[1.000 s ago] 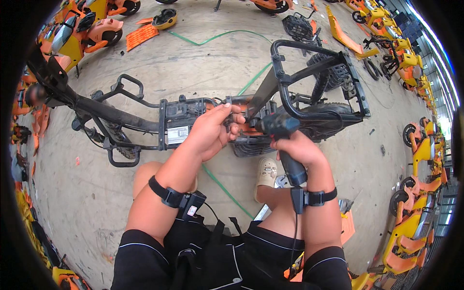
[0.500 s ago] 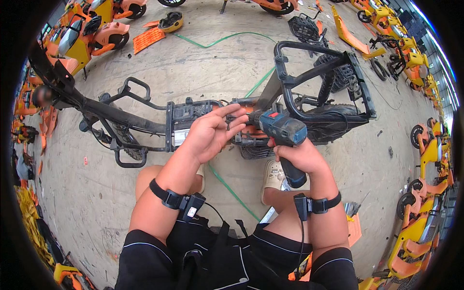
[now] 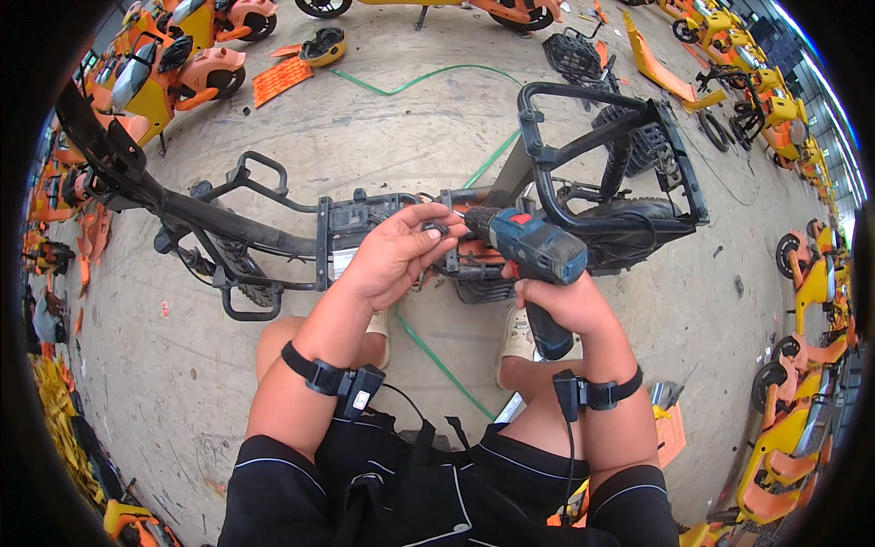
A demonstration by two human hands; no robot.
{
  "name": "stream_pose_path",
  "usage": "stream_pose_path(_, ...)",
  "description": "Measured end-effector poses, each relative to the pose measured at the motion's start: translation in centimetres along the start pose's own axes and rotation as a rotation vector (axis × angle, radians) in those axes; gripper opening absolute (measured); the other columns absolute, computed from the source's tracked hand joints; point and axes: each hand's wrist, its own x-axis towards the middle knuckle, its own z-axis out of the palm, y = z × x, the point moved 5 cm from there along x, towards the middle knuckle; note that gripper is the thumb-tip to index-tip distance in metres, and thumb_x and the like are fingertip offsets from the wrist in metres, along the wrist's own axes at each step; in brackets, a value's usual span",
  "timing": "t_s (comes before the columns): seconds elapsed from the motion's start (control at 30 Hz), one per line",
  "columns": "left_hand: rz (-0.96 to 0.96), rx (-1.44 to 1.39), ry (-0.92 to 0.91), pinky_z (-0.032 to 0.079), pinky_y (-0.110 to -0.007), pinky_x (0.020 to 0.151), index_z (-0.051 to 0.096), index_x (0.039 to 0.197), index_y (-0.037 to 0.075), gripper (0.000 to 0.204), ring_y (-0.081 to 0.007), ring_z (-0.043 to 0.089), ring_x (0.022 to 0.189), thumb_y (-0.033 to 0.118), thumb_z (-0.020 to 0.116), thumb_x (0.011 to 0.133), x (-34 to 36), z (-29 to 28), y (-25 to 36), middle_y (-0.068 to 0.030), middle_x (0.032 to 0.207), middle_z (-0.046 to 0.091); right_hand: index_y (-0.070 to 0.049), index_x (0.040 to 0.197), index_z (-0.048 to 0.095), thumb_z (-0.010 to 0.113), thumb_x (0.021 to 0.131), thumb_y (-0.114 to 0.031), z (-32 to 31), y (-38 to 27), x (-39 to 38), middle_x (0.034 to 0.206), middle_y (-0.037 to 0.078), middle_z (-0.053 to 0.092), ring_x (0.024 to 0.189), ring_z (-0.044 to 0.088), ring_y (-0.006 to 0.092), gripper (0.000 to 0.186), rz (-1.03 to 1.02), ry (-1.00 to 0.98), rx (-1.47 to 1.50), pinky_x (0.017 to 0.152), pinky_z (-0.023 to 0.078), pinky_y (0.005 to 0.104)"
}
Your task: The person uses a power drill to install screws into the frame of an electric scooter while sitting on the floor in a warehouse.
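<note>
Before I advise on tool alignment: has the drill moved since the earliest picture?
Yes. Against the black frame, the drill has turned, its rear now farther down the view from the frame's tube.

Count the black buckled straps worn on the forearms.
2: one black buckled strap around the left forearm, the other around the right forearm, behind the right hand gripping the blue-and-black cordless drill.
</note>
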Motion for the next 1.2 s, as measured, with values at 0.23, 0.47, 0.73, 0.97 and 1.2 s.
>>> stream_pose_path(0.23,0.016,-0.022,0.094,0.059,-0.027,0.092,0.055,0.124,-0.002,0.024,-0.0198,0.068,0.107,0.007,0.055,0.101,0.1,-1.2,0.4,-0.0138,0.118,0.064,0.0,0.123,0.061,0.058,0.081,0.008,1.3,-0.9,-0.2,0.1,0.006,0.065,0.075,0.063,0.0134,0.042,-0.065,0.012,0.057,0.065,0.054,0.0297)
stream_pose_path(0.47,0.054,0.015,0.153,0.06,-0.028,0.077,0.054,0.123,0.0,0.026,-0.0133,0.067,0.083,0.02,0.051,0.106,0.4,-3.5,0.6,-0.012,0.104,0.066,-0.001,0.136,0.048,0.066,0.073,-0.005,2.3,-1.7,-0.1,0.099,0.018,0.067,0.067,0.065,0.0209,0.065,-0.13,-0.053,0.232,0.061,0.056,0.0329)
stream_pose_path(0.73,0.11,0.003,0.145,0.059,-0.029,0.073,0.054,0.123,0.0,0.029,-0.0117,0.065,0.079,0.024,0.048,0.107,0.3,-3.6,1.3,-0.0105,0.102,0.066,0.001,0.137,0.046,0.07,0.07,-0.011,3.1,-1.0,0.4,0.1,0.023,0.068,0.063,0.066,0.0221,0.072,-0.117,-0.065,0.245,0.059,0.057,0.0341)
stream_pose_path(0.97,0.139,0.008,0.056,0.06,-0.029,0.075,0.054,0.124,0.001,0.028,-0.0118,0.066,0.08,0.023,0.048,0.107,-0.2,-3.6,2.0,-0.0108,0.103,0.067,0.003,0.135,0.047,0.072,0.07,-0.011,3.1,-1.6,0.5,0.1,0.024,0.068,0.063,0.066,0.0229,0.071,-0.179,-0.071,0.278,0.06,0.057,0.0337)
stream_pose_path(1.2,0.215,0.087,0.15,0.061,-0.03,0.076,0.054,0.124,0.0,0.025,-0.0124,0.067,0.081,0.018,0.051,0.106,-0.2,-2.8,2.4,-0.012,0.105,0.067,0.002,0.132,0.053,0.07,0.072,-0.01,2.4,-0.9,0.5,0.113,0.02,0.067,0.073,0.067,0.0212,0.063,-0.116,-0.16,0.278,0.063,0.057,0.0317)
